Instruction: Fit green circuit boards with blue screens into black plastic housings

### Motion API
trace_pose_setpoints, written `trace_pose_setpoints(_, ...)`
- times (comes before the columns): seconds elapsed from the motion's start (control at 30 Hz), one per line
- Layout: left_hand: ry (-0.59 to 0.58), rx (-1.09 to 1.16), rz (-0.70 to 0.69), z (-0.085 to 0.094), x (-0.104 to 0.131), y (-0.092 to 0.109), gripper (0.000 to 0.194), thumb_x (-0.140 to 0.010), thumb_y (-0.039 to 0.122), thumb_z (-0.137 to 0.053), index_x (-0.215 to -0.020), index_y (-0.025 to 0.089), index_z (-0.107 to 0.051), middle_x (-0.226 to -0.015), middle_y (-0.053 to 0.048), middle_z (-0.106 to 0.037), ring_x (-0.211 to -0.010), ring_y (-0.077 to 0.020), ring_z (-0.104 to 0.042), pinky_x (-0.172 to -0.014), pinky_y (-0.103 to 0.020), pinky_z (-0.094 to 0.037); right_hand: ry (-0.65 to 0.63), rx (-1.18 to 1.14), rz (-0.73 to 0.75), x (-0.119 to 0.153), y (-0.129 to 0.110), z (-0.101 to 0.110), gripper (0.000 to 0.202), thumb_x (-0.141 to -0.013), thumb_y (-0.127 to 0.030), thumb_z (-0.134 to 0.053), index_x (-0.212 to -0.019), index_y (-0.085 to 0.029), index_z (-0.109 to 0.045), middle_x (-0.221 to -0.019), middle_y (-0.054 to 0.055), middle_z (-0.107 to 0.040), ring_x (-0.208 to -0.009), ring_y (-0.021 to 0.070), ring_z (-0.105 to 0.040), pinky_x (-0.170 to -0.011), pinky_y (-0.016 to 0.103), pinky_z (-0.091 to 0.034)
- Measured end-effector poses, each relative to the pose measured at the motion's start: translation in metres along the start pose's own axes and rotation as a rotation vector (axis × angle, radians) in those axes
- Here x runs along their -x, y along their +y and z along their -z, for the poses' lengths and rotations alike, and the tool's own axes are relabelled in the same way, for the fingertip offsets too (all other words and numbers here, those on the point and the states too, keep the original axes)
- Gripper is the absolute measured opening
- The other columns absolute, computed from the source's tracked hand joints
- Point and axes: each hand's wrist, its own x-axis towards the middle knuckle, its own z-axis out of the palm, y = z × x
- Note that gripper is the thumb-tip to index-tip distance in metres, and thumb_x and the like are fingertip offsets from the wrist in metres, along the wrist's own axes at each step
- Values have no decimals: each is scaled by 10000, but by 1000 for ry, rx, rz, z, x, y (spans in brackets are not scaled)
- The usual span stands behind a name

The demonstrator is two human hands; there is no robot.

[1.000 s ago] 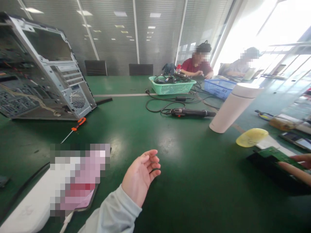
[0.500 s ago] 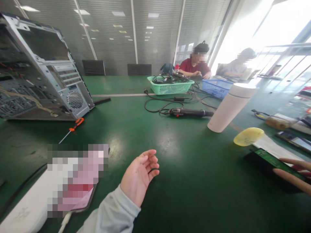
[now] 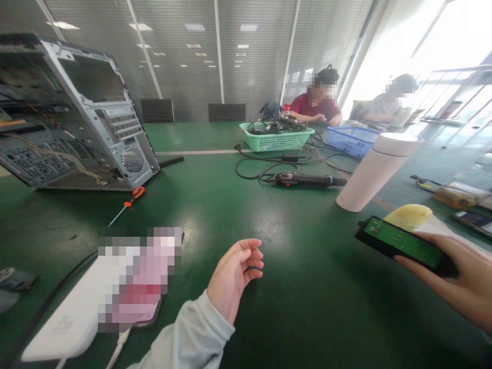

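Observation:
My left hand (image 3: 235,274), in a pale grey sleeve, rests on the green table (image 3: 307,318) near the middle, its fingers loosely curled and apart, with nothing between them. At the right edge my right hand (image 3: 457,271) grips a black case with a green circuit board (image 3: 405,242), thumb along the near side and fingers on the far side. The case is tilted over the table. Just behind it lies a yellow object (image 3: 410,216) on white paper. Left of my left hand are a pink phone (image 3: 148,287) and a white power bank (image 3: 69,318) with cables.
An open computer case (image 3: 100,123) stands at the left, an orange screwdriver (image 3: 132,200) beside it. Farther back are an electric screwdriver (image 3: 303,179), a pale pink bottle (image 3: 374,174), a green basket (image 3: 279,141) and a blue basket (image 3: 353,141). Two people sit across the table.
My right hand has closed around the black case with the green board and lifted it, moving it left. The view has shifted slightly left; my left hand keeps its pose.

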Motion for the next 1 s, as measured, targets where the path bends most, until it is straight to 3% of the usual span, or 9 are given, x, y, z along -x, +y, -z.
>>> trace_pose_setpoints(0.1, 28, -157, -137, 1, 1, 0, 209, -675, 43, -608, -787, 167, -733, -721, -19, -646, -679, -168, -575, -604, -255, -451, 32, -126, 151, -12, -71, 6, 418, -906, -573, -432, -1165, -253, -501, -1065, 78, -604, -883, 264, -630, -805, 453, -520)
trace_pose_setpoints(0.2, 77, -288, -297, 4, 3, -2, 386, -649, -22, -628, -949, 203, -724, -937, -33, -655, -883, -189, -568, -725, -249, -445, 8, -255, 331, -17, -132, 7, 319, -950, -438, -421, -1214, -272, -490, -1173, 58, -553, -998, 246, -591, -828, 404, -517)
trace_pose_setpoints(0.37, 28, -393, -433, 11, 0, -13, 539, -680, 48, -615, -1188, 230, -614, -1300, -64, -576, -1206, -244, -507, -939, -329, -429, -11, -445, 442, -19, -195, -5, 293, -916, -247, -456, -1206, -270, -489, -1169, 42, -532, -1031, 217, -554, -823, 355, -527)
trace_pose_setpoints(0.57, 20, -451, -448, 17, -9, -20, 534, -707, 215, -580, -1240, 192, -555, -1271, -121, -573, -1192, -319, -531, -945, -458, -444, -42, -630, 399, -14, -203, -27, 379, -932, -304, -542, -1294, -285, -430, -1151, 26, -555, -969, 193, -590, -797, 312, -515)
trace_pose_setpoints(0.73, 33, -494, -454, 15, -6, -16, 532, -726, 280, -566, -1249, 184, -563, -1296, -128, -585, -1184, -324, -546, -955, -473, -428, -75, -692, 382, -12, -198, -24, 277, -939, -372, -545, -1195, -270, -528, -1024, 17, -571, -787, 159, -579, -687, 272, -454)
trace_pose_setpoints(0.9, 53, -520, -457, 14, -3, -12, 474, -779, 379, -574, -1199, 162, -619, -1220, -129, -643, -1153, -308, -570, -958, -448, -430, -437, -1093, 57, -15, -201, -12, 333, -824, -467, -659, -993, -185, -599, -904, 42, -597, -803, 179, -534, -721, 279, -396)
trace_pose_setpoints(1.0, 42, -528, -468, 16, -3, -11, 420, -846, 433, -522, -1139, 176, -676, -1112, -98, -681, -1090, -279, -600, -974, -422, -417, -680, -1278, -119, -19, -204, -13, 528, -767, -678, -610, -862, -172, -495, -737, 20, -558, -651, 164, -544, -574, 244, -395)
